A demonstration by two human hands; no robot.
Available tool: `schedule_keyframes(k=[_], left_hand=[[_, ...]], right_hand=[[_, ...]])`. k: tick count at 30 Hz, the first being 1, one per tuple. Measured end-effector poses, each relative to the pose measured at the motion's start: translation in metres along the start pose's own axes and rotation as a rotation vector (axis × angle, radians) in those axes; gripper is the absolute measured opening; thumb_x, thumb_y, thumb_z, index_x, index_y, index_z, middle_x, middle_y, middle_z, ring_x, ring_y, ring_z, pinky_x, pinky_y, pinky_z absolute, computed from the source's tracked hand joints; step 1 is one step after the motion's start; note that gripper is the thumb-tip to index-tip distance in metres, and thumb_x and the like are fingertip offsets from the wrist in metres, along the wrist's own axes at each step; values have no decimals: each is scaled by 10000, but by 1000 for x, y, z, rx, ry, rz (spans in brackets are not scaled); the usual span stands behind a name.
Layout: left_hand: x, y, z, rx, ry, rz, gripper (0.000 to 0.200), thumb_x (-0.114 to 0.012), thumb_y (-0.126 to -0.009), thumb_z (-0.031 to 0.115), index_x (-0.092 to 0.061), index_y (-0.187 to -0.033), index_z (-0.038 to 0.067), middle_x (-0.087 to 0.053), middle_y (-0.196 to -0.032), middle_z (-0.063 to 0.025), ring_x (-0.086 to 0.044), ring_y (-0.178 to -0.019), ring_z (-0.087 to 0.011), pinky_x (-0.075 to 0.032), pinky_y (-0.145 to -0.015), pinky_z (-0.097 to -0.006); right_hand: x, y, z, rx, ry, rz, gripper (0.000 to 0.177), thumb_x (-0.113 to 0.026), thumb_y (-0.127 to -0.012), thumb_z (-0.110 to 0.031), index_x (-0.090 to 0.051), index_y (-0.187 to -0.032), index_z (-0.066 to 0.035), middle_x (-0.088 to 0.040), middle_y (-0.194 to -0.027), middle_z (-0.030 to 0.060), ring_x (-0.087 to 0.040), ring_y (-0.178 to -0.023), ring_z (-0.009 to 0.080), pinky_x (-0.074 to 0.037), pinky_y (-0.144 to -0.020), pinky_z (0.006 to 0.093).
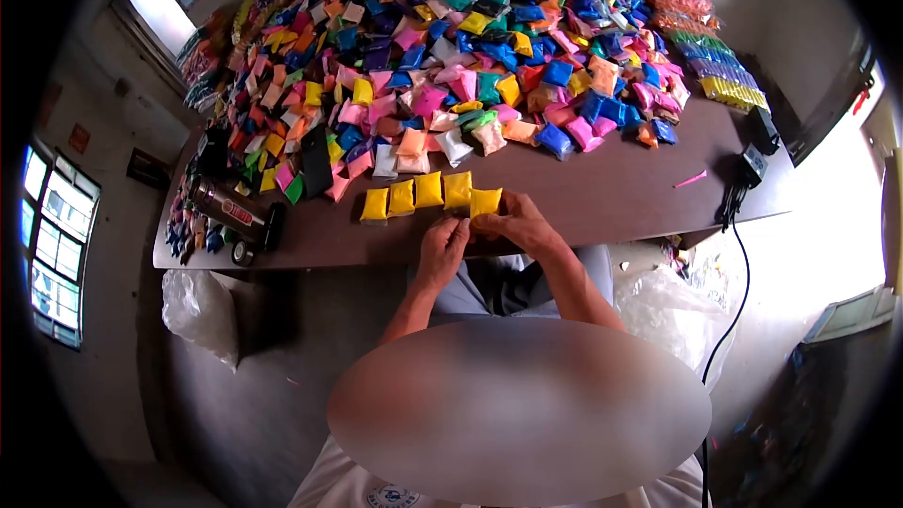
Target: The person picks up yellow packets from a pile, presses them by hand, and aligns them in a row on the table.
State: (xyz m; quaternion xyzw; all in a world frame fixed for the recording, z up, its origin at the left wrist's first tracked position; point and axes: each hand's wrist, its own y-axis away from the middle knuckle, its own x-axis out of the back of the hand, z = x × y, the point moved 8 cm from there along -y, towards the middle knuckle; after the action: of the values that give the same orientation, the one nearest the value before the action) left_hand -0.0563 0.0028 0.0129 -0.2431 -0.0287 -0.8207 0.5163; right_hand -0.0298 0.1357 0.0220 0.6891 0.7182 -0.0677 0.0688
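Note:
Several small yellow packets (428, 190) form a row near the front edge of the brown table (564, 190). At the row's right end is one yellow packet (485, 201), with my right hand (522, 223) closed on its lower right side. Just left of it, below the row, my left hand (444, 246) has its fingers pressed together, close to the packet's lower edge. Whatever lies between those fingers is too small to make out.
A large heap of coloured packets (414, 47) covers the back. A metal flask (229, 207) lies at the left, a black phone-like object (316, 162) nearby. Strips of packets (705, 56), a pink pen-like item (690, 178) and a power strip with cable (752, 166) are right.

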Motion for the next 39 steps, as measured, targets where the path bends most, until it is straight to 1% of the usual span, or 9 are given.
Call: schedule_keyframes(k=[6, 9, 15, 17, 24, 26, 30, 32, 39], left_hand=[[-1, 0, 3, -58, -39, -6, 309, -463, -952, 258, -577, -827, -1, -601, -770, -98, -585, -760, -210, -470, -708, -319], [-1, 0, 0, -60, -52, -1, 325, -454, -957, 277, -580, -839, 1, -608, -787, -97, -587, -774, -213, -469, -728, -323], [0, 1, 3, -83, -7, 22, 352, -443, -963, 297, -583, -855, -7, -624, -786, -99, -597, -751, -187, -474, -708, -296], [-2, 1, -1, -25, -23, -15, 334, -448, -960, 302, -588, -856, 18, -627, -814, -92, -600, -825, -222, -473, -779, -325], [-2, 1, 2, -60, -49, 21, 353, -443, -962, 301, -583, -867, -9, -624, -785, -101, -603, -752, -187, -475, -700, -300], [-1, 1, 1, -69, -48, 33, 357, -451, -959, 307, -581, -863, -11, -624, -787, -102, -604, -752, -187, -473, -694, -299], [-2, 1, 0, -28, -64, 21, 354, -455, -955, 317, -592, -847, 8, -623, -785, -96, -603, -798, -227, -482, -747, -335], [-2, 1, -1, -33, -68, 21, 353, -464, -951, 313, -592, -833, 7, -620, -773, -95, -600, -790, -227, -480, -739, -333], [-1, 0, 1, -35, -64, 13, 346, -475, -943, 312, -588, -813, 12, -615, -766, -91, -592, -785, -228, -481, -739, -332]], right_hand=[[-4, -4, -3, 56, 84, 20, 309, -660, -792, -53, -533, -1071, -15, -620, -900, 57, -603, -708, 142, -507, -646, 245], [0, 0, -4, -56, 92, 66, 306, -666, -798, -61, -537, -1071, -12, -627, -912, 61, -619, -724, 145, -511, -661, 245], [-1, 0, -3, -65, -130, 58, 306, -664, -816, -68, -534, -1085, -1, -641, -941, 81, -651, -795, 161, -523, -711, 256], [0, 2, -1, -82, -114, 81, 290, -651, -822, -61, -536, -1081, 0, -641, -930, 80, -649, -780, 159, -523, -712, 261], [5, 0, 2, -7, -96, 70, 276, -650, -828, -80, -543, -1073, -10, -632, -931, 67, -630, -746, 146, -518, -709, 260], [6, -1, 4, -59, -50, 56, 322, -682, -830, -139, -540, -1089, -13, -633, -983, 86, -649, -838, 166, -525, -815, 287], [6, -1, 7, -76, -44, 25, 318, -678, -832, -132, -544, -1094, -10, -632, -989, 84, -644, -847, 166, -524, -810, 286], [8, -3, 12, -66, -36, 60, 292, -659, -821, -82, -542, -1080, -16, -636, -932, 67, -625, -768, 146, -510, -715, 259], [8, -2, 10, -10, -62, 89, 308, -658, -820, -75, -537, -1095, -8, -637, -942, 68, -625, -779, 146, -509, -712, 258]])
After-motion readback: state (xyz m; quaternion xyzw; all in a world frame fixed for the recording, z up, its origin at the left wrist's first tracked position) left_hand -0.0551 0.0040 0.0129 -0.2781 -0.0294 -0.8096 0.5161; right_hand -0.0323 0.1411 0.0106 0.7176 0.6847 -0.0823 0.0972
